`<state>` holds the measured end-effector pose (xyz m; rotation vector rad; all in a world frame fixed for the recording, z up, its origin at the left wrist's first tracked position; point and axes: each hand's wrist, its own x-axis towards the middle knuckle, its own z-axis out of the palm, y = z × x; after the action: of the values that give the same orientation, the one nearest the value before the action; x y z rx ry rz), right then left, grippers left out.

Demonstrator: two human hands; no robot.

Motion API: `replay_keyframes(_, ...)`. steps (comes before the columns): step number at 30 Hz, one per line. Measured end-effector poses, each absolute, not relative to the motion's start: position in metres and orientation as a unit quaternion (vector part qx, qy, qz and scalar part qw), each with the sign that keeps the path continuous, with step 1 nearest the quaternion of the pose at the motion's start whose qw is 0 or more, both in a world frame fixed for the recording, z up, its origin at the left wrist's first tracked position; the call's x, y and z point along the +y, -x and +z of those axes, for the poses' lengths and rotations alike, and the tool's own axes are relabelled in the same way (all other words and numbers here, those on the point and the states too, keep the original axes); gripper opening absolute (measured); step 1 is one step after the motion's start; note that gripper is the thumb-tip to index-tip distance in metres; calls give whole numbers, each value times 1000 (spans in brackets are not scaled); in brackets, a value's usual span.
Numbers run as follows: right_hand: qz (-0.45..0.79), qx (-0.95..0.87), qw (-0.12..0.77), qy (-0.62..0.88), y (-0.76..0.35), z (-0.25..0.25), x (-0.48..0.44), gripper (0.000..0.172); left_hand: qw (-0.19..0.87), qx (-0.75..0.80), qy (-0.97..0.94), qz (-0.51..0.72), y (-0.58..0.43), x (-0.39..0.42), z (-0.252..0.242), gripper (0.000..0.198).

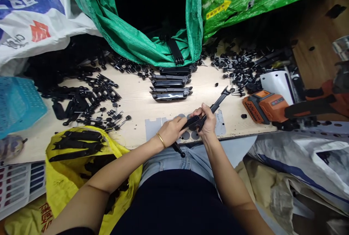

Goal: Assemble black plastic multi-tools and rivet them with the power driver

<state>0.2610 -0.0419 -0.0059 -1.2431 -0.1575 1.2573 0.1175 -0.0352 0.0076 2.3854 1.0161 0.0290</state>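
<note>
My left hand (172, 132) is closed round a black plastic part (178, 149), whose ball-shaped end sticks out below the fingers. Held in my right hand (207, 120) is a longer black bar (218, 100) with a forked tip pointing up and right. The two pieces meet between my hands, above a grey plate with round cut-outs (153, 128) at the table's front edge. Beyond them, several black bars (171, 82) lie in a stack. Exactly how the held pieces join is hidden by my fingers.
Black parts (81, 98) are heaped on the left, black-headed screws (242, 68) on the right. A green sack (109, 28) stands open behind. An orange battery tool (265, 106) lies right. A yellow bag (62, 187) and blue basket (20, 104) are at the left.
</note>
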Motion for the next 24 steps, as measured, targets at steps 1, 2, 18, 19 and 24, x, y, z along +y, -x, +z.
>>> replay_keyframes(1,559,-77,630,533,-263,-6,-41,38,267,379,-886,12,-118,-36,7,6)
replay_keyframes(2,567,-81,627,528,-264,-6,-40,38,264,381,-886,11,-118,-37,7,6)
replay_keyframes(18,533,-34,636,557,-257,-11,-33,40,235,405,-882,-47,-123,-26,9,18)
replay_keyframes(19,540,-52,623,563,-260,-10,-35,41,239,398,-885,-48,-121,-21,9,19)
replay_keyframes(24,662,-230,364,614,-309,12,-61,43,181,370,-911,-35,-101,13,-2,19)
